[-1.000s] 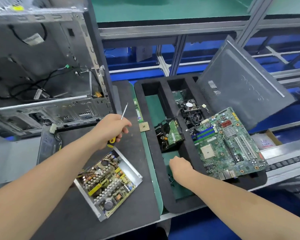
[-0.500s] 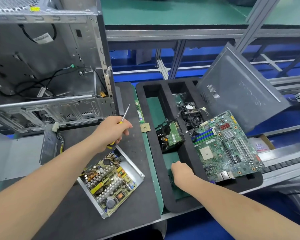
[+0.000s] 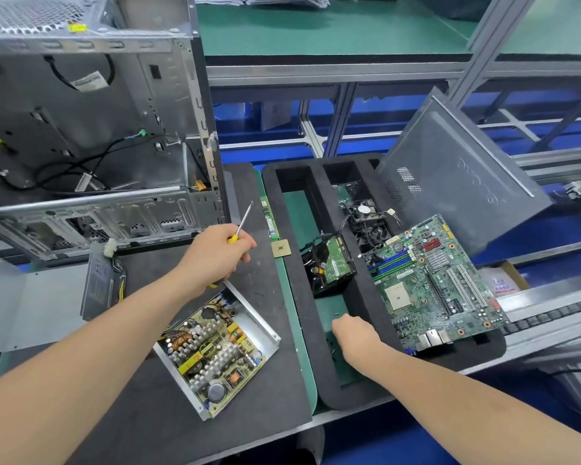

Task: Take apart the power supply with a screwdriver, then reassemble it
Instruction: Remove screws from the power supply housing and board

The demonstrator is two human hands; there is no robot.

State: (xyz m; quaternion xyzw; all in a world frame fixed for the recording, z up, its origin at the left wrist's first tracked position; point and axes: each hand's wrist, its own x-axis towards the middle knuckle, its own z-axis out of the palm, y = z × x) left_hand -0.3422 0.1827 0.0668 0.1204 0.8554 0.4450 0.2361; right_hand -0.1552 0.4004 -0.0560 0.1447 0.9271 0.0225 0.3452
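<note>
The power supply (image 3: 215,350) lies open on the black mat, its circuit board bare inside the metal tray. Its grey cover (image 3: 98,280) stands to the left with a bundle of wires. My left hand (image 3: 215,253) hovers just above the supply's far corner, shut on a yellow-handled screwdriver (image 3: 244,218) whose shaft points up and away. My right hand (image 3: 356,337) reaches down into the near compartment of the black foam tray (image 3: 332,394), fingers curled on the green floor; what they touch is hidden.
An open computer case (image 3: 98,135) stands at back left. The foam tray holds a hard drive (image 3: 332,263), a fan (image 3: 366,216) and a motherboard (image 3: 430,283). A grey side panel (image 3: 457,176) leans at the right. A CPU chip (image 3: 280,248) and a memory stick (image 3: 270,219) lie between mat and tray.
My left hand with the screwdriver has shifted slightly away from the power supply. My right hand stays low in the tray compartment, barely moved.
</note>
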